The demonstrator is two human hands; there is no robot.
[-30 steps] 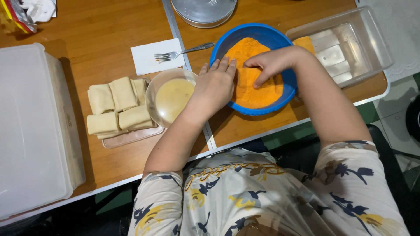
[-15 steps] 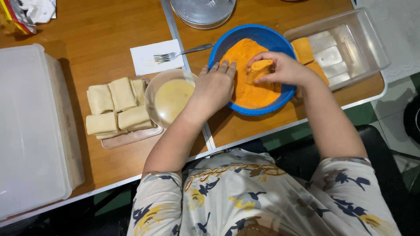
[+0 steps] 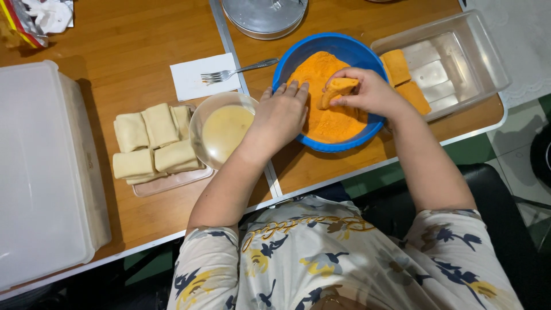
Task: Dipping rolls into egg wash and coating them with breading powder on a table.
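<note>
Now, right hand point(image 3: 373, 92): pinching a crumb-coated roll point(image 3: 337, 89) over the blue bowl point(image 3: 344, 46), at the table's far edge.
Left hand point(image 3: 281, 115): flat, fingers spread on the bowl's rim.

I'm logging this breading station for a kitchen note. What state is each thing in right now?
blue bowl: part full of orange crumbs
coated piece: lifted in right hand
left hand: resting on the bowl's rim
glass bowl: holds pale batter
folded rolls: uncoated, stacked on a tray
clear tub: holds coated pieces
fork: lying on a napkin
</note>
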